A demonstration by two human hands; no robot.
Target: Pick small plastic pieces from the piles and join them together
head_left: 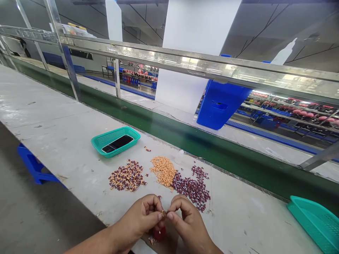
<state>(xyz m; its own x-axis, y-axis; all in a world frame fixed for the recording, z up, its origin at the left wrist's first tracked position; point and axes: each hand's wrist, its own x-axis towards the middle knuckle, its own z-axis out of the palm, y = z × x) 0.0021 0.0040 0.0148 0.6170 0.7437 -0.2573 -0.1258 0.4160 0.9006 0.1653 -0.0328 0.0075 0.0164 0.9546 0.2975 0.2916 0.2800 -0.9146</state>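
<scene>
As the left hand point(137, 219) and right hand point(188, 223) curl nearly shut, together they pinch a tiny piece point(162, 213) at six o'clock, below the orange pile point(162, 171) and maroon pile point(192, 188) at twelve o'clock.

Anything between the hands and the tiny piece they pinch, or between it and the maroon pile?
Only the right hand: it and the left hand pinch the tiny piece, with the maroon pile just beyond.

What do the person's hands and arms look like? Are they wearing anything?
The left hand and right hand are bare, with no gloves, and I can't see any rings. The left forearm is bare too, with no sleeve or watch in view.
</scene>
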